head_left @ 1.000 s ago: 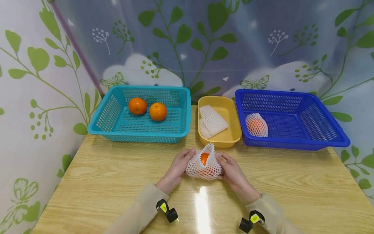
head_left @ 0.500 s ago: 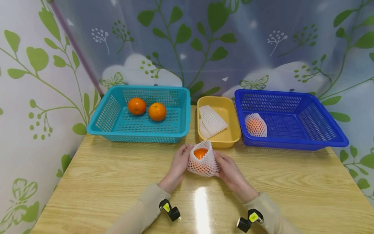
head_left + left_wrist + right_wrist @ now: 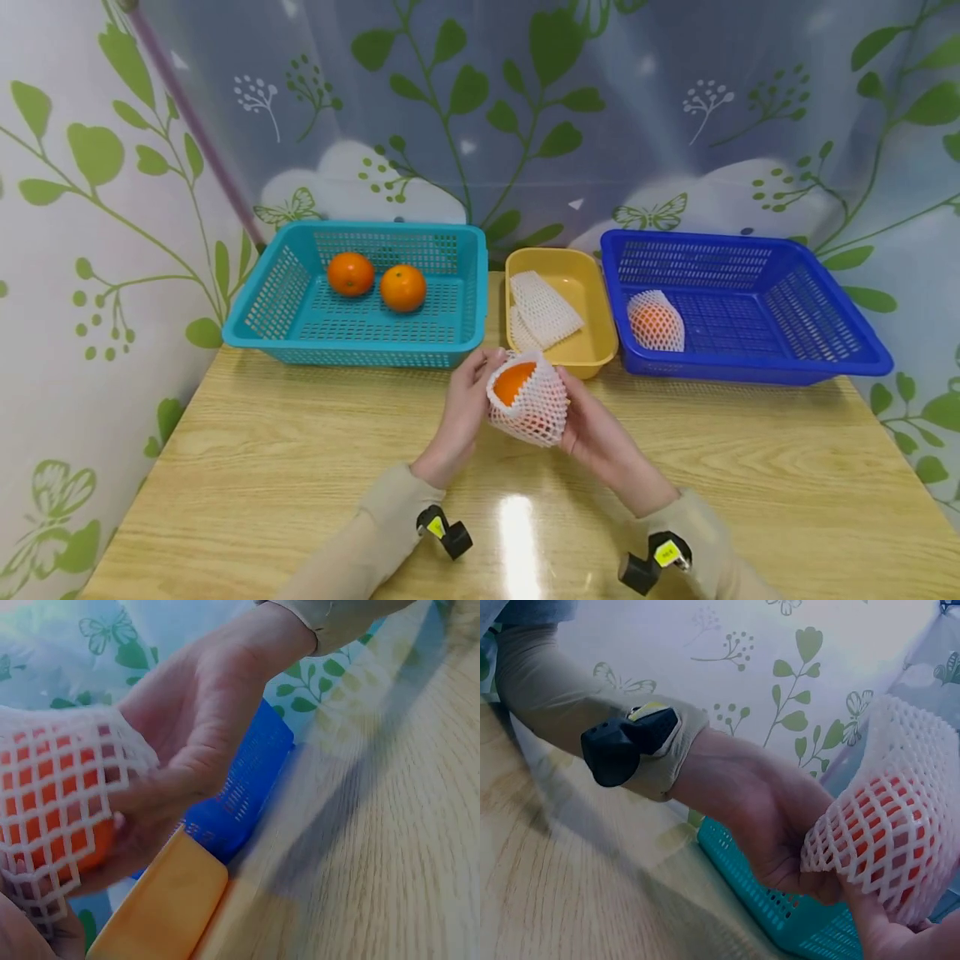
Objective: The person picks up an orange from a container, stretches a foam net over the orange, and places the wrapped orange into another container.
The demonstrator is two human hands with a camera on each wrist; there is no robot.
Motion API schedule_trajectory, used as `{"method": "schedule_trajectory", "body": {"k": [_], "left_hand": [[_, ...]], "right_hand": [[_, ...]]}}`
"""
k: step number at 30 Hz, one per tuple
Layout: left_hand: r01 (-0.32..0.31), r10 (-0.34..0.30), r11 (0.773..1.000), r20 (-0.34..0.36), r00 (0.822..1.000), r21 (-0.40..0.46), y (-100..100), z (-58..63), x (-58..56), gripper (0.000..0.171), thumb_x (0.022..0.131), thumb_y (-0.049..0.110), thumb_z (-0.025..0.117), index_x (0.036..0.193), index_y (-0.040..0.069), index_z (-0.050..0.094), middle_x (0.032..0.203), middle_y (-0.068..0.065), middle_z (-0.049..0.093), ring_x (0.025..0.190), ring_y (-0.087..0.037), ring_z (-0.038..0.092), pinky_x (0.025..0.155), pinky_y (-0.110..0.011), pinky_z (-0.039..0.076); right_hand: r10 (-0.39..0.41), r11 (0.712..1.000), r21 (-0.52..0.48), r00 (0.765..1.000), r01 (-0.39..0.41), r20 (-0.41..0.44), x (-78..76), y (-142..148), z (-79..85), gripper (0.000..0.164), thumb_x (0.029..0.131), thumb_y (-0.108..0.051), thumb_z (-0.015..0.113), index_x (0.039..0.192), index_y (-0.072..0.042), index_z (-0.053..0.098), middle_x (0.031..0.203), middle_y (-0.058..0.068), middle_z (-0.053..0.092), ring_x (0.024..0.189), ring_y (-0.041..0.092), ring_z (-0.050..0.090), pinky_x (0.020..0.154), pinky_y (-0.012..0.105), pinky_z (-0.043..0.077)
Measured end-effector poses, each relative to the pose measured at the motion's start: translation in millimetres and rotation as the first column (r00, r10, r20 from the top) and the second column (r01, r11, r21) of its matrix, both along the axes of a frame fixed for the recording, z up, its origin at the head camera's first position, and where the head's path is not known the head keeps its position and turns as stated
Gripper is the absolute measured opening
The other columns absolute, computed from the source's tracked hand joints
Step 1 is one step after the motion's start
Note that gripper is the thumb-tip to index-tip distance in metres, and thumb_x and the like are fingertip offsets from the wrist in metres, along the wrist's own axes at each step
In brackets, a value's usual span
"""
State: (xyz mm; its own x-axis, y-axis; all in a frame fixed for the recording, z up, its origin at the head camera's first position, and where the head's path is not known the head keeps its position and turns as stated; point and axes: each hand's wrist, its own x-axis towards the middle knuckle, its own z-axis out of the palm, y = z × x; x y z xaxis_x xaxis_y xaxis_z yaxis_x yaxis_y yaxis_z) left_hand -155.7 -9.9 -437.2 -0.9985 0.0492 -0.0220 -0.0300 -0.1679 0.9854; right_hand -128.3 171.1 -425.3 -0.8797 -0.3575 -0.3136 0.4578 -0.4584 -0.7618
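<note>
Just in front of the yellow tub, both hands hold an orange (image 3: 513, 383) inside a white foam net sleeve (image 3: 542, 410). The sleeve's mouth gapes toward the upper left, and bare peel shows through it. My left hand (image 3: 460, 410) grips the left side, thumb near the sleeve's rim. On the other side my right hand (image 3: 606, 440) holds the sleeve and fruit, its fingers partly hidden behind them. The left wrist view shows the right hand (image 3: 169, 765) curled at the sleeve; the right wrist view shows the left hand (image 3: 780, 840) pinching the sleeve's edge.
At the back left, a teal basket (image 3: 360, 343) contains two oranges (image 3: 403, 288). The yellow tub (image 3: 592, 312) in the middle holds folded foam nets (image 3: 546, 310). Beside it, a blue basket (image 3: 757, 325) has one netted orange (image 3: 656, 322). All stand on a wooden table (image 3: 300, 450).
The hands have moved slightly away from the body, closer to the yellow tub. The netted orange has turned, its opening now tipped leftward and wider, showing more of the peel.
</note>
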Motion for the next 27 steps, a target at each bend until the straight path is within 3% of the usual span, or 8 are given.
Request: {"method": "schedule_trajectory", "body": {"k": [5,7,11,16,19,23,27], "left_hand": [[0.041,-0.042,0.999,-0.021,0.999,-0.036,3,-2.2,2.8,0.029,0.103,0.008,0.053,0.126,-0.007,0.062,0.122,-0.02,0.067,0.104,-0.014,0.06,0.091,-0.028,0.049],[0.074,-0.074,0.997,0.0,0.997,-0.031,4,-3.1,4.7,0.033,0.102,0.002,0.051,0.134,-0.007,0.059,0.125,-0.02,0.065,0.103,-0.013,0.059,0.089,-0.027,0.049],[0.139,-0.146,0.987,0.106,0.984,0.076,5,-1.5,6.2,0.038,0.107,0.013,0.046,0.141,-0.001,0.055,0.111,-0.005,0.07,0.09,-0.008,0.06,0.075,-0.024,0.05],[0.205,-0.238,0.96,0.166,0.957,0.193,5,0.9,6.0,0.044,0.11,0.025,0.041,0.142,-0.002,0.053,0.09,0.006,0.063,0.075,-0.005,0.054,0.066,-0.02,0.045],[0.219,-0.27,0.944,0.193,0.943,0.248,7,2.4,8.1,0.042,0.11,0.025,0.041,0.137,-0.003,0.056,0.09,0.005,0.06,0.075,-0.006,0.053,0.066,-0.019,0.045],[0.217,-0.299,0.919,0.223,0.928,0.33,9,4.4,12.1,0.031,0.109,0.023,0.043,0.122,0.005,0.063,0.09,0.005,0.059,0.076,-0.006,0.052,0.065,-0.018,0.045],[0.218,-0.316,0.905,0.235,0.919,0.365,8,6.3,13.8,0.023,0.109,0.02,0.043,0.109,0.011,0.065,0.087,0.006,0.06,0.071,-0.004,0.055,0.06,-0.017,0.045]], "right_hand": [[0.045,0.998,-0.033,0.997,-0.047,-0.06,3.9,3,7.6,0.032,0.109,-0.044,0.038,0.125,-0.019,0.051,0.117,-0.003,0.057,0.103,0.008,0.062,0.088,0.022,0.056],[0.042,0.999,-0.017,0.996,-0.043,-0.079,5.2,2,10.4,0.034,0.109,-0.046,0.038,0.125,-0.019,0.05,0.118,-0.003,0.056,0.103,0.008,0.062,0.088,0.023,0.056],[-0.054,0.997,0.055,0.993,0.06,-0.1,6.1,-2,14.2,0.031,0.108,-0.044,0.041,0.123,-0.02,0.053,0.115,-0.004,0.058,0.101,0.008,0.06,0.084,0.02,0.055],[-0.22,0.96,0.154,0.969,0.236,-0.112,5.4,-7,13.7,0.019,0.109,-0.034,0.045,0.114,-0.022,0.06,0.109,-0.006,0.061,0.098,0.007,0.058,0.079,0.018,0.052],[-0.266,0.945,0.168,0.957,0.282,-0.114,6.2,-9,11.2,0.018,0.109,-0.03,0.046,0.108,-0.025,0.063,0.105,-0.007,0.063,0.096,0.006,0.059,0.08,0.019,0.052],[-0.256,0.943,0.183,0.957,0.279,-0.138,8.5,-11,7.7,0.024,0.11,-0.023,0.043,0.102,-0.025,0.065,0.096,-0.007,0.064,0.085,0.004,0.06,0.071,0.018,0.052],[-0.264,0.935,0.198,0.95,0.295,-0.169,9.4,-12,6.7,0.02,0.111,-0.021,0.042,0.109,-0.021,0.062,0.099,-0.008,0.065,0.088,0.004,0.061,0.075,0.019,0.052]]}}
